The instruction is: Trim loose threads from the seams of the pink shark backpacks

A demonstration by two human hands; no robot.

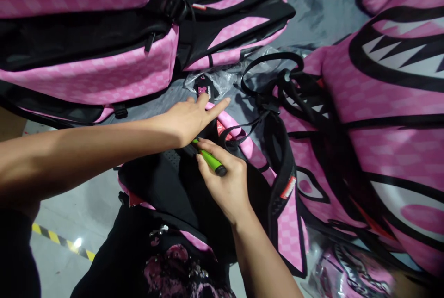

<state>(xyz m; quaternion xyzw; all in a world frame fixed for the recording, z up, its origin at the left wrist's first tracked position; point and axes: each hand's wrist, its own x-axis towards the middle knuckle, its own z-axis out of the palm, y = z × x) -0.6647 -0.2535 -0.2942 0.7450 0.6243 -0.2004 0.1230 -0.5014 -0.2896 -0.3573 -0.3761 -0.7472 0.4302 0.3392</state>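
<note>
A black and pink checked backpack (156,191) lies before me with its black padded side up. My right hand (225,177) is closed round a green pen-like tool with a black end (213,163); its tip is hidden near my left wrist. My left hand (189,120) reaches across the bag's top, fingers stretched out and apart, by the pink edge. Just beyond its fingertips lies a black hang tag (206,89) with a pink print. A black strap (284,168) with a small red label runs down the bag's right side.
More pink and black backpacks (114,64) fill the upper left. At the right stand others with shark-mouth prints (398,117). Clear plastic wrap (227,76) lies on the grey table cover (315,11). A plastic-wrapped item (357,270) sits low at the right. Yellow-black tape (62,241) marks the floor.
</note>
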